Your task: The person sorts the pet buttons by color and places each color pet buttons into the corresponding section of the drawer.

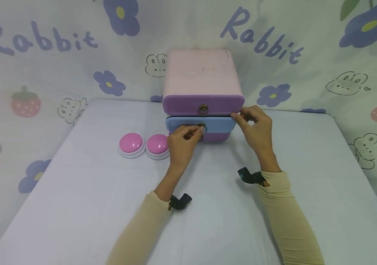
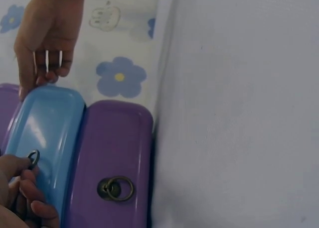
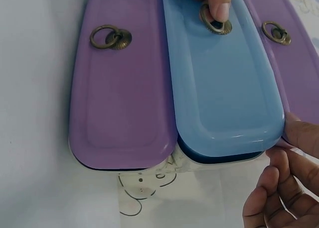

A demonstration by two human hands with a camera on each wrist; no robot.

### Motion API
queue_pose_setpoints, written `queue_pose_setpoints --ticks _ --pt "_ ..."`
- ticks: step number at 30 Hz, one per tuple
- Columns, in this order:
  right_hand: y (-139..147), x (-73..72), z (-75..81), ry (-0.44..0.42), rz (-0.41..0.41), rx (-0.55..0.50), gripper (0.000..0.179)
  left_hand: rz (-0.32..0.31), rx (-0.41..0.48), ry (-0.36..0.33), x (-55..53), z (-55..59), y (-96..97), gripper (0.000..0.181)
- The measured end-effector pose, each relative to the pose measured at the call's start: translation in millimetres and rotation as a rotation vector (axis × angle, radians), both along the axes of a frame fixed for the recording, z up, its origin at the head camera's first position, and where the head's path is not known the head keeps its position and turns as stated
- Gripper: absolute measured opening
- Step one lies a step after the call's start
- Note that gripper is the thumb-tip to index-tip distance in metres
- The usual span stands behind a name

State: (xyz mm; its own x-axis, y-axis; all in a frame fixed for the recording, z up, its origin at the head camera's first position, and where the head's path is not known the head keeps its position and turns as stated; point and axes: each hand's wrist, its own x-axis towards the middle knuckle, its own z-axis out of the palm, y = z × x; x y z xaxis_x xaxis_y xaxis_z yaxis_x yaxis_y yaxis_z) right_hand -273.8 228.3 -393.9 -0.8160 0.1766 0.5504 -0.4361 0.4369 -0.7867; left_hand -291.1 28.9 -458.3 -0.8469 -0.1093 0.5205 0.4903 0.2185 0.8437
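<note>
A small cabinet with a pink top has three drawers. The upper drawer and the lower drawer are purple, with a blue drawer between them. The blue drawer stands slightly out, with a dark gap behind its front. My left hand pinches the brass ring of the blue drawer between thumb and finger. At the cabinet's right side, my right hand grips the corner where the upper and blue drawers meet, its thumb on the front and its fingers beside it.
Two pink domed push buttons with white bases, a left one and a right one, stand left of the cabinet. A white cloth covers the table. Behind hangs a patterned curtain with rabbits and flowers.
</note>
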Motion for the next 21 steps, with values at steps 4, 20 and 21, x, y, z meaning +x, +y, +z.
queue_pose_setpoints --ticks 4,20,21 --pt "0.9 -0.1 -0.5 0.004 0.002 -0.002 0.019 0.007 -0.014 -0.004 -1.5 -0.1 0.3 0.014" --pt "2.1 -0.7 1.1 -0.015 0.002 0.004 0.018 0.002 -0.031 -0.026 -3.5 0.5 1.2 0.017" --pt "1.9 -0.5 0.9 -0.021 0.001 0.003 0.018 -0.003 -0.028 -0.039 -2.9 -0.1 1.2 0.017"
